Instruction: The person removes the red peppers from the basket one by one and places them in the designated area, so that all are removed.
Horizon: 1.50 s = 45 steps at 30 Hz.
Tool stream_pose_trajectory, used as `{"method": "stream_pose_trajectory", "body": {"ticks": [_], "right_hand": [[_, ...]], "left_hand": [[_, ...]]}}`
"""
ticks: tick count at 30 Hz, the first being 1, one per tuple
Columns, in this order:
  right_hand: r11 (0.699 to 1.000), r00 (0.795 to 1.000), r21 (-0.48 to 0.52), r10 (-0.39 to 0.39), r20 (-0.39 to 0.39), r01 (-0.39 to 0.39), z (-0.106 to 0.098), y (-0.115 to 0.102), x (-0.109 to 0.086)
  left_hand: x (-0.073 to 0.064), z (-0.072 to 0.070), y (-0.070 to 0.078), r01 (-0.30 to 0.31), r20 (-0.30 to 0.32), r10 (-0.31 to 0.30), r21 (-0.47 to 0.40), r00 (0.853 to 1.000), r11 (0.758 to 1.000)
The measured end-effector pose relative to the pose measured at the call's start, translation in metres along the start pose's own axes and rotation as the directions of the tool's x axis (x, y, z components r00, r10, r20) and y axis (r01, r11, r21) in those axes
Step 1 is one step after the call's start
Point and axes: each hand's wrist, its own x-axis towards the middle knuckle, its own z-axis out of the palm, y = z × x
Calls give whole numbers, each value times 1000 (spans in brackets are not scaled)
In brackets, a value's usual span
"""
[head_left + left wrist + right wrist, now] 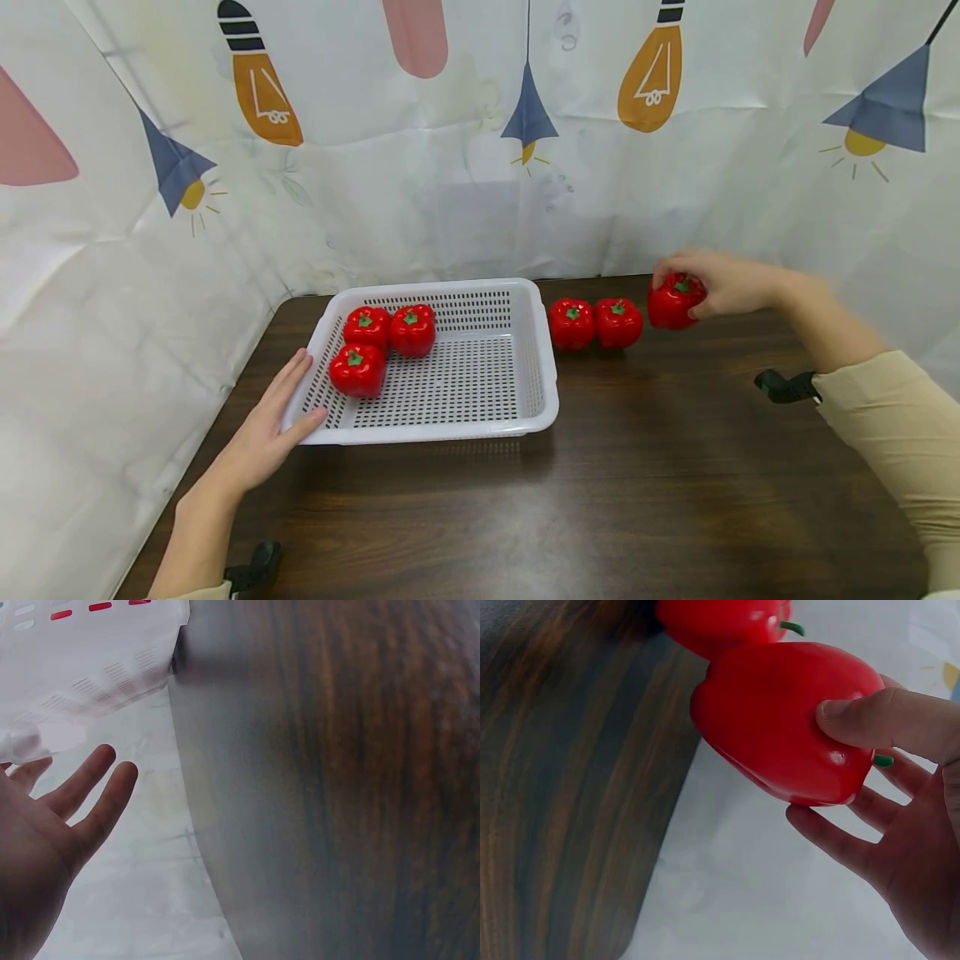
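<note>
My right hand (723, 283) grips a red bell pepper (670, 302) with a green stem, thumb on one side and fingers on the other. The same pepper (780, 720) fills the middle of the right wrist view. Just left of it, two more red peppers (618, 323) stand side by side on the table, beside a white plastic basket (540, 367). Three red peppers (358, 370) sit in the basket's left part. At the basket's left rim rests my left hand (262, 433), its fingers straight and spread along the edge.
The dark wooden table (600, 500) reaches back to a white curtain (450, 192) printed with lamps and bulbs, which also runs down the left side. A black strap device (783, 387) is on my right wrist, another (255, 567) on the left.
</note>
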Motion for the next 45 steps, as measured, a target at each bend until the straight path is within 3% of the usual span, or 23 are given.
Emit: {"method": "stream_pose_trajectory", "body": {"ticks": [21,38,45], "right_hand": [[994,991,48,93,92,-98,25,27,5],[991,993,84,95,74,-101,36,41,4],[985,988,87,144,61,-149,37,41,1]], "left_hand": [[0,-1,1,2,4,-2,-16,1000,1000],[0,0,-1,-6,-3,6,-32,1000,999],[0,0,-1,-5,-3,5,-29,1000,1000]]}}
